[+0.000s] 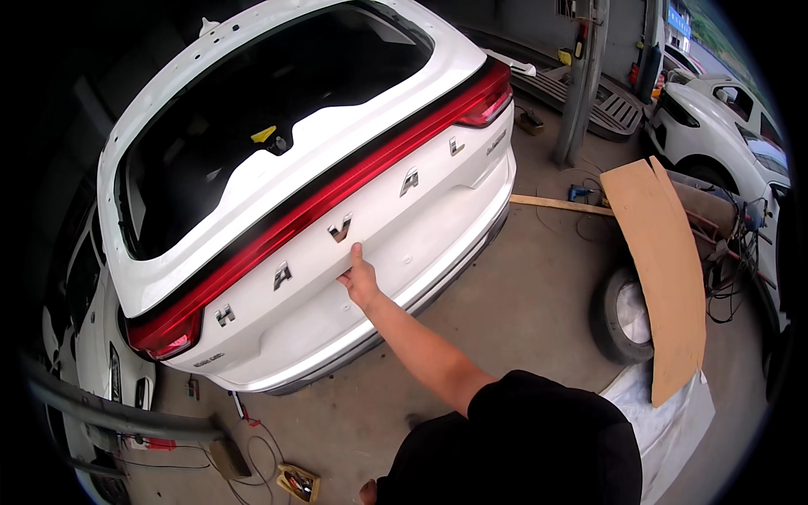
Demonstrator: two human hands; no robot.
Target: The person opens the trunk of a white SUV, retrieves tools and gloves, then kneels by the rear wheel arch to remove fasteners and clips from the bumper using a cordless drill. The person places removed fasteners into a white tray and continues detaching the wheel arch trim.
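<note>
A white car tailgate (404,215) fills the upper left, with a red light strip across it and chrome letters below. My right hand (362,284) reaches out to its middle, just below the central chrome letter (340,228). The thumb presses up against the panel while the fingers hook under the ledge, their tips partly hidden. Above the strip is the dark rear window (269,109), with a yellow piece (263,135) visible at its lower edge. Only a small part of my left hand (368,492) shows at the bottom edge; its fingers cannot be made out.
At right, a brown cardboard sheet (661,278) leans beside a wheel (627,316), over white sheeting (682,429). A grey post (583,84) and another white car (715,126) stand beyond. A tool box (299,483) and hoses lie at lower left, near a metal bar (126,412).
</note>
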